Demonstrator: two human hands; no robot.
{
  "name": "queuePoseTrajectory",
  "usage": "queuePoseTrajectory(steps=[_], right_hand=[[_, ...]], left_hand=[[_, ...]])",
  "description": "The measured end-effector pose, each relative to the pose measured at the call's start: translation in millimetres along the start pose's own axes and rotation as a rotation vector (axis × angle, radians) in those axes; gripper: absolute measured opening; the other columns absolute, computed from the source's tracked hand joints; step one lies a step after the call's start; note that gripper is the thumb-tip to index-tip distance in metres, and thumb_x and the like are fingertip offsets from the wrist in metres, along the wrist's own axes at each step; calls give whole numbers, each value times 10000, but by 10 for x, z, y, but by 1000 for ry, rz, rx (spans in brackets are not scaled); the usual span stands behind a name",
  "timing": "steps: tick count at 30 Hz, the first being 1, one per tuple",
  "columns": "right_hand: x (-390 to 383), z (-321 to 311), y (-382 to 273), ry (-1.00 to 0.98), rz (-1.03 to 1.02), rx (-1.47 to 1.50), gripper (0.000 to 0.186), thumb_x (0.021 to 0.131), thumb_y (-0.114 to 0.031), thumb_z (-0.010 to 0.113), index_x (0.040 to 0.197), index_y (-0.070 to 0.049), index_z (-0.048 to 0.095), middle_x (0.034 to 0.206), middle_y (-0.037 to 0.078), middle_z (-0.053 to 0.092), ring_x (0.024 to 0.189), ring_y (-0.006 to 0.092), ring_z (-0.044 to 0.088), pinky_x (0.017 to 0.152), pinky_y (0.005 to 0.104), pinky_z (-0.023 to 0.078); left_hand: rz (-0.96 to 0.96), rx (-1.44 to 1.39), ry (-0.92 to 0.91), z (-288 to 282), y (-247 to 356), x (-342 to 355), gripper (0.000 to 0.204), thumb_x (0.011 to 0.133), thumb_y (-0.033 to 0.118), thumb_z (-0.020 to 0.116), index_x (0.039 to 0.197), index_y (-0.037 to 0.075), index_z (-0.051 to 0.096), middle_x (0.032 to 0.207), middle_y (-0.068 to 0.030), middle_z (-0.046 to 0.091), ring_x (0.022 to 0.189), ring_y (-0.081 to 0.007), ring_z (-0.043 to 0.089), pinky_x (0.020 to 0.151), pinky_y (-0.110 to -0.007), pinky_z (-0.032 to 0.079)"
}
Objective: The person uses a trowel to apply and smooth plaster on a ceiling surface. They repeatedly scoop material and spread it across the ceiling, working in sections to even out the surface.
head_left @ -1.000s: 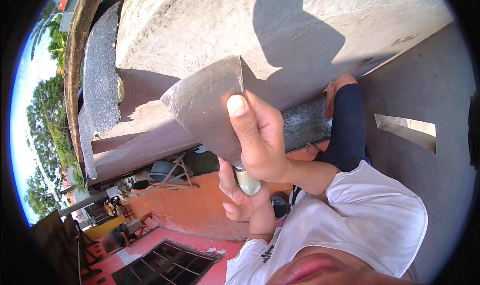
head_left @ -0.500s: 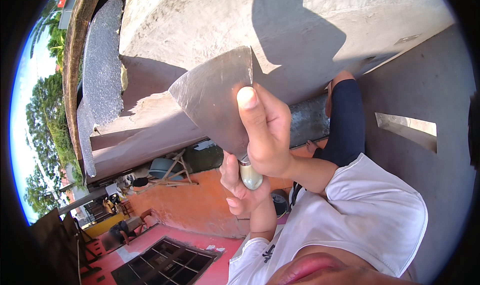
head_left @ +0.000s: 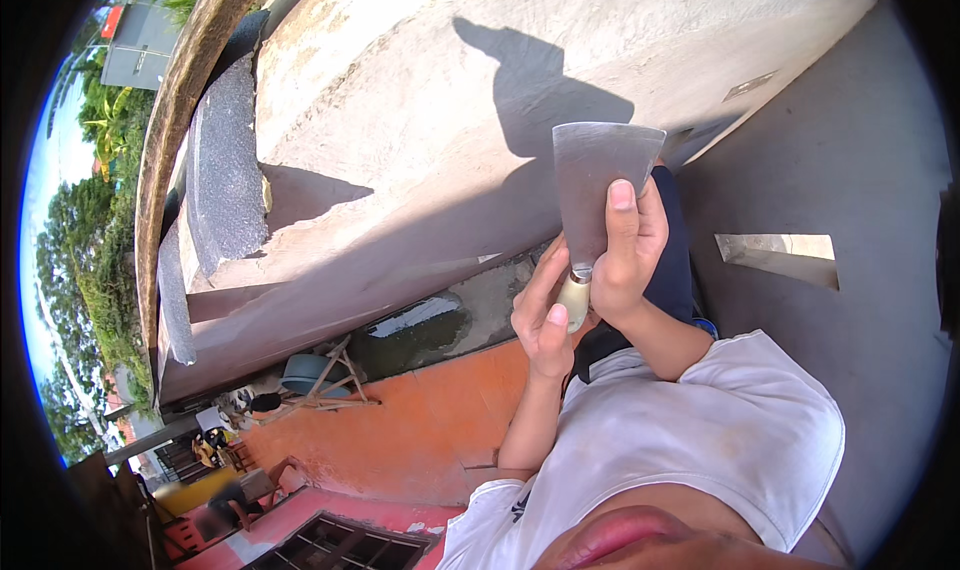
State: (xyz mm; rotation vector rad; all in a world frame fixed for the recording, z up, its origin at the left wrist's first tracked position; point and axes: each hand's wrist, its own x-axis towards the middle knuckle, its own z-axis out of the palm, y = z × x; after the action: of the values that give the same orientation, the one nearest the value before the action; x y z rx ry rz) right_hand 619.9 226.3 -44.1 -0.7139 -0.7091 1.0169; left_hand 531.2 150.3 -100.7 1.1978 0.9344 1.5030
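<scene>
Our right hand (head_left: 628, 260) pinches the scraper (head_left: 604, 150), finger ends lost behind its raised blade (head_left: 585, 205); our left hand (head_left: 543, 328) grips the handle (head_left: 574, 298), partly covering it. Beyond, we see a pale wall (head_left: 400, 100), cut off above, and a half-hidden dark-clothed leg (head_left: 673, 270).

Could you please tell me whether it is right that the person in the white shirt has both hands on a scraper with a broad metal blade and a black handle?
Not quite: the handle is pale cream, not black, as the head view shows. The rest holds: left hand and right hand are both on the scraper, its metal blade is broad, and the shirt is white.
</scene>
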Motion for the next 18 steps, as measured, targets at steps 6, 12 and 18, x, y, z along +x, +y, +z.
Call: queuePoseTrajectory(steps=[6,12,18], right_hand=[[91,-459,-11,-14,12,-96,213,1028,-214,522,968,-20,588,830,-15,586,707,11,471,600,193,389],[263,-638,-111,67,-62,-131,206,1029,-214,522,978,-26,589,822,-27,578,701,7,455,607,184,372],[200,-571,-148,-52,47,-73,218,1033,-230,519,959,-36,585,778,-44,557,680,2,429,576,190,348]], left_hand=[[-89,-157,47,480,-80,-3,529,950,98,505,1445,-38,374,1481,-232,399,1349,-324,430,1131,-437,315],[-296,-90,-50,600,-84,-54,394,998,94,490,1353,-70,448,1272,-183,512,1166,-269,582,820,-343,564],[-285,77,11,606,-48,-192,403,1017,258,457,1293,-36,473,820,-85,591,592,-107,556,521,-239,471]])
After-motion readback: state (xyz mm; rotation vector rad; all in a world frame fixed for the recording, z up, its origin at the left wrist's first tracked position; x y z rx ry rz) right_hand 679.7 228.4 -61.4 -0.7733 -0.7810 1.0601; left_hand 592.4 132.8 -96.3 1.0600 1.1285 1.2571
